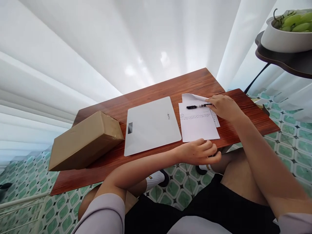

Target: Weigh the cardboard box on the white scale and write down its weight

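Black shorts (207, 208) and a pale sleeve (104, 208) lie closest, below the near edge of a wooden table (195, 81). Along that edge stretches the left forearm; its left hand (201, 152) is loosely curled with nothing in it, beside the papers (200, 128), and whether it touches them I cannot tell. These sheets, partly overlapping, lie towards the table's right end, with rows of writing and a raised far corner. Across their upper part lies a pen (195, 106), its black cap pointing left. The right hand (225, 105) reaches over the papers' right side, fingers nearly together at the pen's other end; whether they pinch pen, paper or neither is unclear. Left of the papers sits a scale (152, 126), flat, then a box (80, 139) across the table's left edge. Beyond the right end, a stand (265, 55) carries a bowl (285, 40) of grapes (296, 22).
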`<state>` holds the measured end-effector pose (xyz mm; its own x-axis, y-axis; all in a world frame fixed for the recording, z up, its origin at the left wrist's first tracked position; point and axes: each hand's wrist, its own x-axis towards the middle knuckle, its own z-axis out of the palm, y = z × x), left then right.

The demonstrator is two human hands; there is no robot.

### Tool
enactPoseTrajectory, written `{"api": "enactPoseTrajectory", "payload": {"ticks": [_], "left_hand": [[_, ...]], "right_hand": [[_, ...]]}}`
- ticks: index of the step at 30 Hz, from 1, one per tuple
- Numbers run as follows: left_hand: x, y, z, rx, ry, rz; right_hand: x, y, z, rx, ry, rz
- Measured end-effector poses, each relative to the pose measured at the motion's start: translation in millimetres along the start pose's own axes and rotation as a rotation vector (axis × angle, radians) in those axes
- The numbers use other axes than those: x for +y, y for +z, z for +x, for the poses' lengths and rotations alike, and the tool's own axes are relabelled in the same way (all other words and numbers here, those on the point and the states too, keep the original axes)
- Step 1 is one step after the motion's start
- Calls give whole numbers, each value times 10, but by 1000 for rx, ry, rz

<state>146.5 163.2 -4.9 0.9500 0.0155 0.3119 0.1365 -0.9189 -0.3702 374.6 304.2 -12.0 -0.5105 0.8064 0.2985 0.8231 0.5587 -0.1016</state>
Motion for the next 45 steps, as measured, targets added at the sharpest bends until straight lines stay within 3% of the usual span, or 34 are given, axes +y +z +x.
{"api": "enactPoseTrajectory", "payload": {"ticks": [8,18,25,30,34,38,41,45], "left_hand": [[19,71,-32,-63,-240,-149],[9,104,-9,-149,-274,-256],[-19,-28,83,-231,-300,-269],[-101,71,313,-244,-428,-287],[-152,252,411,-217,-573,-230],[-160,317,390,-205,-645,-275],[-158,317,365,-201,-674,-298],[-151,332,368,-193,-685,-324]], "right_hand": [[-103,37,-47,-27,3,-129],[-106,35,-45,-2,-34,-220],[-271,-173,-109,121,45,-231],[-309,-214,-249,296,153,-96],[-324,-158,-253,347,231,-16],[-317,-135,-212,409,372,344],[-275,-111,-205,342,433,647],[-212,-59,-214,193,452,844]]}}
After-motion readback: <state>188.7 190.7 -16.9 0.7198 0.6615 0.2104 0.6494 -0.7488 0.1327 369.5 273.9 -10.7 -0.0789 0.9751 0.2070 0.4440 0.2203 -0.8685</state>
